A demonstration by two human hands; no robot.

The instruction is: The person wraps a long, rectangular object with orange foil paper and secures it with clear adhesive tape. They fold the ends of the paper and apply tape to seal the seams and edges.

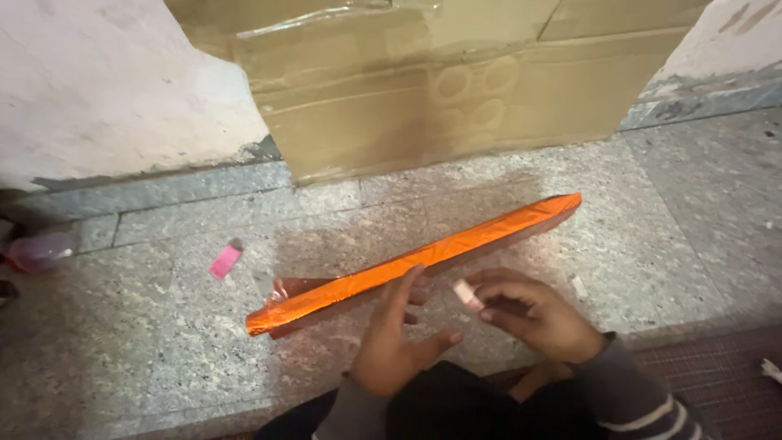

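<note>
Just beyond both hands, a long flat piece wrapped in shiny orange foil (423, 259) lies on the grey stone floor (163, 342), running from low on the left side up and away past the right hand. Its near, left end shows a loose flap of foil. The left hand (399, 334) is spread open, fingertips resting on the foil's near edge about halfway along, thumb stretched out toward the right hand; it grips nothing. The right hand (529, 314) sits just beside it, fingers curled, pinching a small pale strip (466, 293) between thumb and forefinger, close to the foil but whether it touches is unclear. Another small pale scrap (579, 287) lies on the floor just past the right hand. Well off to the left of the left hand lies a small pink piece (226, 261), and farther left a pinkish bottle (37, 251), blurred. Beyond the foil stands a taped cardboard box (440, 90) against the white wall (106, 90); its contents are hidden.
</note>
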